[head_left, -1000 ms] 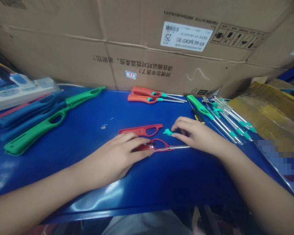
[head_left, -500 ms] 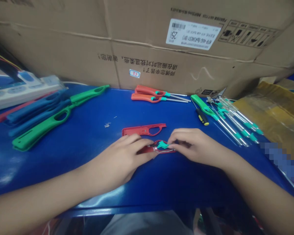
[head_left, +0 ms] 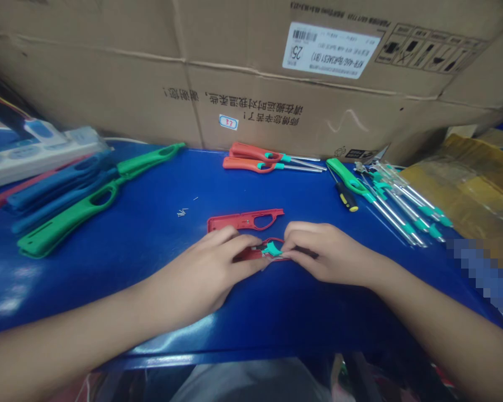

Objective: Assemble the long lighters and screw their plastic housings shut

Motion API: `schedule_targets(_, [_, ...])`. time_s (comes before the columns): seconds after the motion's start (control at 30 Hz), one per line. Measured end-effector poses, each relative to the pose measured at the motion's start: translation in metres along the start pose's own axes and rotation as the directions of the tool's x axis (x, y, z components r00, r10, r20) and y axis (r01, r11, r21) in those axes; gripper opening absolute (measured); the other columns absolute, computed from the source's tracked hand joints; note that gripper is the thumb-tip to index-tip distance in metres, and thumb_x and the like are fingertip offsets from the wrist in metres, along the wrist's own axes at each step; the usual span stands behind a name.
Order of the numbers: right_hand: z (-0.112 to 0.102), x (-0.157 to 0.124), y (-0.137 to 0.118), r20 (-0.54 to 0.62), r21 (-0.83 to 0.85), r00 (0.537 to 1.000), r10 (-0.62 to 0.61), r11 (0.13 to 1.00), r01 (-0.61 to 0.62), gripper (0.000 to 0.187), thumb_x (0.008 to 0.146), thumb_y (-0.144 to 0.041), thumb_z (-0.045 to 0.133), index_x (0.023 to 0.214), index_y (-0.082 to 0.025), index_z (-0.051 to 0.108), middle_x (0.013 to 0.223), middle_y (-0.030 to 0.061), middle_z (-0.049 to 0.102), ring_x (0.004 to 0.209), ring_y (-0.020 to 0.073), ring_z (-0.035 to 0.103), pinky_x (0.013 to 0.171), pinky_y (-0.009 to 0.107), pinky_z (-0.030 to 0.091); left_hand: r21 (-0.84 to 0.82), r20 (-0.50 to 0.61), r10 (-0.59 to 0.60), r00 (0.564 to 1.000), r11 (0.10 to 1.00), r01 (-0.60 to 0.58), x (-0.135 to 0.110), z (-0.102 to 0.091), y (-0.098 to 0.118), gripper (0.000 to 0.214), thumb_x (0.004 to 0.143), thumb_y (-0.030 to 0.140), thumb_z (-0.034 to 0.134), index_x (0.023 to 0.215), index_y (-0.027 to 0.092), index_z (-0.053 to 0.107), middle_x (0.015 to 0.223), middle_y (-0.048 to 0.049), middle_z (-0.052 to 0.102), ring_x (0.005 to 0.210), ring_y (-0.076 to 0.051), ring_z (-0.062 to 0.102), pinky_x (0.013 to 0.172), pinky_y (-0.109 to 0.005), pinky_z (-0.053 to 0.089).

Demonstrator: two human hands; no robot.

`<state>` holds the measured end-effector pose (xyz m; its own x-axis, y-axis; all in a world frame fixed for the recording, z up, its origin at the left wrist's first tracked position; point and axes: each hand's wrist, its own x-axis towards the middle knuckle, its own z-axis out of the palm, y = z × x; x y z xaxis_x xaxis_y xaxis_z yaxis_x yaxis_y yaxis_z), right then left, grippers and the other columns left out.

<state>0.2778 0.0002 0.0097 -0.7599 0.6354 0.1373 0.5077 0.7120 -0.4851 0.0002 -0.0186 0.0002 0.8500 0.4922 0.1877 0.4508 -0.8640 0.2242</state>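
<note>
Gripping the near shell [head_left: 248,255] on the table [head_left: 276,321], likely to steady it, the left hand [head_left: 218,258] leaves its loop end exposed; the right hand [head_left: 324,251] pinches the teal trigger [head_left: 273,249] there.

Inverted carton [head_left: 117,89]: "谢谢您" printed; white label [head_left: 331,51]: "KFR-46G…", "25"; small sticker [head_left: 228,121]: "33".

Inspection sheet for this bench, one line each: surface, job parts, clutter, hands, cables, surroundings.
Surface: glossy blue tabletop.
Job parts: teal piece at near red shell; far red shell lies beyond.
Clutter: small metal pieces, screwdriver.
Hands: left hand holds near red shell; right hand pinches teal piece.
Cables: white cable behind power strip.
Surroundings: cardboard box behind tabletop.
</note>
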Motion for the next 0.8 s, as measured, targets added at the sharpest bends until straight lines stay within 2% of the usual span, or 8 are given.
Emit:
schedule_targets(0.5, [0.003, -0.001, -0.002, -0.014, -0.018, 1.0, -0.027, 0.999, 0.026, 0.02, 0.104, -0.023, 0.052, 0.093, -0.019, 0.067, 0.092, 0.0033, 0.066, 0.079, 0.0127, 0.062, 0.069, 0.025, 0.043, 0.022, 0.018, 0.013, 1.0, 1.0, -0.013, -0.005, 0.005, -0.001, 0.066, 0.088, 0.0, 0.053, 0.148, 0.027, 0.055, 0.137, -0.0137, 0.056, 0.119, -0.032, 0.051, 0.099, -0.052, 0.055])
schedule_targets(0.73, [0.003, -0.004, -0.012, 0.025, -0.291, 0.997, -0.067, 0.954, 0.071, 0.028, 0.107, -0.023, 0.045, 0.1, -0.019, 0.072, 0.097, 0.0056, 0.07, 0.073, 0.0135, 0.061, 0.061, 0.029, 0.037, 0.039, 0.033, 0.013, 0.999, 0.999, -0.014, -0.005, 0.004, 0.0, 0.069, 0.086, -0.001, 0.056, 0.15, 0.025, 0.053, 0.136, -0.0143, 0.055, 0.118, -0.034, 0.05, 0.101, -0.054, 0.054])
schedule_targets(0.8, [0.004, -0.004, -0.012, 0.016, -0.301, 0.998, -0.067, 0.951, 0.068, 0.028, 0.106, -0.022, 0.045, 0.1, -0.018, 0.072, 0.097, 0.0052, 0.07, 0.072, 0.0133, 0.061, 0.06, 0.029, 0.036, 0.032, 0.026, 0.021, 0.999, 0.999, -0.022, -0.005, 0.004, 0.0, 0.068, 0.086, 0.0, 0.056, 0.149, 0.024, 0.054, 0.135, -0.0147, 0.056, 0.117, -0.034, 0.05, 0.1, -0.055, 0.055])
